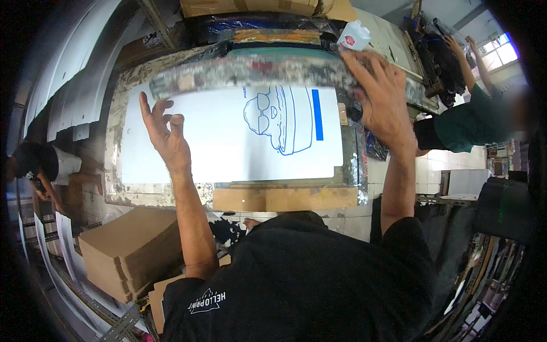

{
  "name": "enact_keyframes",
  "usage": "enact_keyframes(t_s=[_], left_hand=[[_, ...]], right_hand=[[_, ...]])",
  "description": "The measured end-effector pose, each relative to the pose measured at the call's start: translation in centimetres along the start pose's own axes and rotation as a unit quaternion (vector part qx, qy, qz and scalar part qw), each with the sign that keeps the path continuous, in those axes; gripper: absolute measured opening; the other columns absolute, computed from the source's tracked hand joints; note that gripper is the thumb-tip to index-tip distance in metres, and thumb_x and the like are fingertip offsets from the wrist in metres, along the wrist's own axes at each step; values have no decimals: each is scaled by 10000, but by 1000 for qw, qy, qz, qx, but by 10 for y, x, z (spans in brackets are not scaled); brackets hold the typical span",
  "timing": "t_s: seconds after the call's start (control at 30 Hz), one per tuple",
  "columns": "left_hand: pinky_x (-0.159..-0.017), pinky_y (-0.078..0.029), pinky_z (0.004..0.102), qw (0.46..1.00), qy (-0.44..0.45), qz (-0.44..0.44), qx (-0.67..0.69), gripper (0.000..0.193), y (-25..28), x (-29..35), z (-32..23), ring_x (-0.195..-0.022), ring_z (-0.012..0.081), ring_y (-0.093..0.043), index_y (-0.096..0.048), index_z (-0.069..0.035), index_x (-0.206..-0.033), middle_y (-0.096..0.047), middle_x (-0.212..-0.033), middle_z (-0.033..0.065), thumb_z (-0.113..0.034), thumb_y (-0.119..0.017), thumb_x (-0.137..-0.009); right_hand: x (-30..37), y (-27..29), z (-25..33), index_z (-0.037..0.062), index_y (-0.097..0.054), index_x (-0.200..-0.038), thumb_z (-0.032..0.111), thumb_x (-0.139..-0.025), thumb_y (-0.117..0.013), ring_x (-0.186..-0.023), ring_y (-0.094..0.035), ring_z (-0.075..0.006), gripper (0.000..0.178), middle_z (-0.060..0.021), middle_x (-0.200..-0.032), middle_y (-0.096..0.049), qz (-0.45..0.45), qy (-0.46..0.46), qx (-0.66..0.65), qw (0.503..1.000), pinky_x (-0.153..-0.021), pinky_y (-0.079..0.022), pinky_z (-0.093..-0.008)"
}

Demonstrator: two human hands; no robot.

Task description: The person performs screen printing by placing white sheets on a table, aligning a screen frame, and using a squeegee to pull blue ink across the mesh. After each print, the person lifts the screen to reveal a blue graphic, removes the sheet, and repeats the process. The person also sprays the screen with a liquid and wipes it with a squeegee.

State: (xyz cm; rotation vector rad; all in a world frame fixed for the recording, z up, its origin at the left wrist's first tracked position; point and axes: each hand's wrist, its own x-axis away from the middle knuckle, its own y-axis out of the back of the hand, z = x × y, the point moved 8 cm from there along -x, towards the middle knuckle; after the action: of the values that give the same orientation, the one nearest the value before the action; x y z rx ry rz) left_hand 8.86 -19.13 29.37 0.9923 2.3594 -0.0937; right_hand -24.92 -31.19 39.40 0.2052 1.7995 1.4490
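A white printed sheet (199, 137) lies on the worktable, with a blue line drawing and a solid blue bar on its right half. Across its far edge runs a paint-stained screen printing frame (256, 71), raised and smeared by motion. My left hand (168, 134) hovers over the sheet's left part, fingers apart and holding nothing, close to the frame's left end. At the frame's right end is my right hand (382, 94), its fingers stretched out across the frame's edge. They seem to touch it; the thumb's contact is unclear.
A white plastic container (354, 35) stands beyond the frame. Stacked brown cardboard (131, 245) sits at the lower left. A wooden strip (285, 199) borders the table's near edge. One person (473, 122) works at the right, another (51, 165) at the left.
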Motion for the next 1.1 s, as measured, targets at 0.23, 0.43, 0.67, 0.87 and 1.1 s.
enact_keyframes(t_s=[0.23,0.43,0.67,0.87,1.1], left_hand=[[-1104,-344,494,851,434,-270,125,737,60,135,122,-1400,291,-334,-347,-9,-1480,-322,-1524,189,-442,-633,-956],[-1044,-359,490,749,569,-323,102,806,92,234,178,-1383,292,-349,-255,-34,-1506,-334,-1512,181,-471,-637,-947],[-907,-464,380,935,263,-115,206,903,47,143,119,-1042,207,-566,-240,-79,-1519,-540,-1262,125,-334,-783,-843],[-745,-563,273,934,252,-23,254,1144,-1,132,82,-1057,193,-607,-170,-34,-1570,-574,-1240,139,17,-848,-650],[-999,-450,421,977,211,-35,5,889,23,258,183,-1200,291,-528,-434,44,-1421,-544,-1303,165,-153,-858,-665]], right_hand=[[-29,9,-31,245,-463,-1481,93,-875,-631,-1247,-497,-296,647,-100,-1278,-595,-84,25,26,996,-1021,-320,-471],[-36,13,-33,243,-498,-1459,74,-865,-623,-1217,-509,-325,631,-127,-1263,-600,-108,29,2,994,-1009,-334,-476],[11,7,1,175,-531,-1421,-1,-741,-622,-1190,-499,-346,708,-116,-1252,-590,-57,0,-31,998,-996,-337,-469],[106,-75,50,123,-498,-1438,91,-711,-738,-1177,-484,-361,767,-125,-1303,-545,199,-78,-98,972,-991,-343,-518],[10,-213,0,130,-380,-1518,231,-813,-741,-1320,-415,-411,799,-168,-1467,-432,167,-68,-187,966,-1058,-356,-511]])
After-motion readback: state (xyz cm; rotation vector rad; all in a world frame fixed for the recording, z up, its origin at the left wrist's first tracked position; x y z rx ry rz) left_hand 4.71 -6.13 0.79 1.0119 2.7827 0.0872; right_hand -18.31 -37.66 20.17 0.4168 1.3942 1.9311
